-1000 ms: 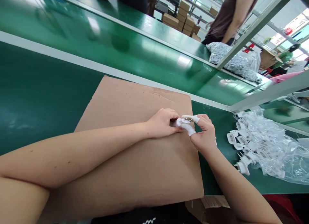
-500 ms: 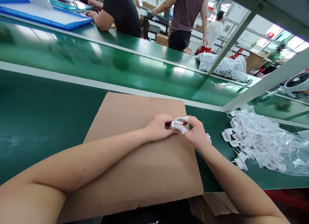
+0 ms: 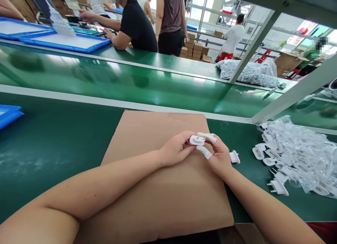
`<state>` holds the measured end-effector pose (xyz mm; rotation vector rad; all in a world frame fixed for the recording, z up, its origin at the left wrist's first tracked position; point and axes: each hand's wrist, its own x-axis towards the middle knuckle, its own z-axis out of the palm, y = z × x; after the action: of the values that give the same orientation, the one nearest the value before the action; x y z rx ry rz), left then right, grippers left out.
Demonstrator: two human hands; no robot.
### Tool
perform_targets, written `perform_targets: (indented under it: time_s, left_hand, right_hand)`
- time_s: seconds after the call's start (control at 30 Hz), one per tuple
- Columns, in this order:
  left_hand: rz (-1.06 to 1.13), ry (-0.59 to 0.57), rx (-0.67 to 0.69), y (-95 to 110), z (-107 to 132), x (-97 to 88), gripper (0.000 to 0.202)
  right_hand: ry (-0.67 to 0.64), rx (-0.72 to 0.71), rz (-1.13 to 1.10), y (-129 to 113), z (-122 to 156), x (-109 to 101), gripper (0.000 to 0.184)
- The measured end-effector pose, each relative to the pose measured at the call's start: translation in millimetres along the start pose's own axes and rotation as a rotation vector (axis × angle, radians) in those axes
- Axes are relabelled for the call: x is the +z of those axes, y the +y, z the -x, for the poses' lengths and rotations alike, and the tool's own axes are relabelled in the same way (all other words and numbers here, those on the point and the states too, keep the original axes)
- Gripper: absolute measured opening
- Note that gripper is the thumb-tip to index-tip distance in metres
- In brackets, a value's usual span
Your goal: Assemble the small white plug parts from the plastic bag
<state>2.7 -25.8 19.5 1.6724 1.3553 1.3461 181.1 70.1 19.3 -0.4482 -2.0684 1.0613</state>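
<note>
A small white plug piece (image 3: 197, 141) is held above the cardboard sheet (image 3: 168, 188), its oval face turned toward me. My left hand (image 3: 177, 149) is closed round its left end with fingers and thumb. My right hand (image 3: 219, 154) pinches at its other side. White finger covers are on the right thumb and index finger, and they partly hide the piece. Another white plug piece (image 3: 235, 157) stands on the green table just right of my right hand.
A heap of white plug pieces (image 3: 279, 167) in clear plastic lies at right. A metal post (image 3: 284, 96) slants above it. Blue-rimmed trays (image 3: 71, 44) sit on the far bench, another blue tray (image 3: 10, 114) at left. Co-workers are beyond, one in a black shirt (image 3: 138, 26).
The view has shifted, so more of the room shows. The plug piece has turned its oval face into sight, and the right fingers are spread a little wider around it.
</note>
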Motion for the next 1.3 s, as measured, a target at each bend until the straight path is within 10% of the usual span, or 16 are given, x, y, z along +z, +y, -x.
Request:
perform_targets:
  time_s: [0.37, 0.77, 1.3]
  left_hand:
    - [0.001, 0.048, 0.276, 14.1, 2.8, 2.6, 0.028]
    - [0.35, 0.198, -0.023, 34.3, 10.5, 8.3, 0.042]
    - [-0.039, 0.059, 0.262, 19.3, 11.6, 5.4, 0.025]
  right_hand:
    - [0.17, -0.24, 0.174, -21.1, 14.2, 5.7, 0.054]
    - [0.167, -0.354, 0.222, -29.5, 16.4, 6.6, 0.053]
    - [0.171, -0.32, 0.233, -33.9, 14.3, 7.2, 0.05]
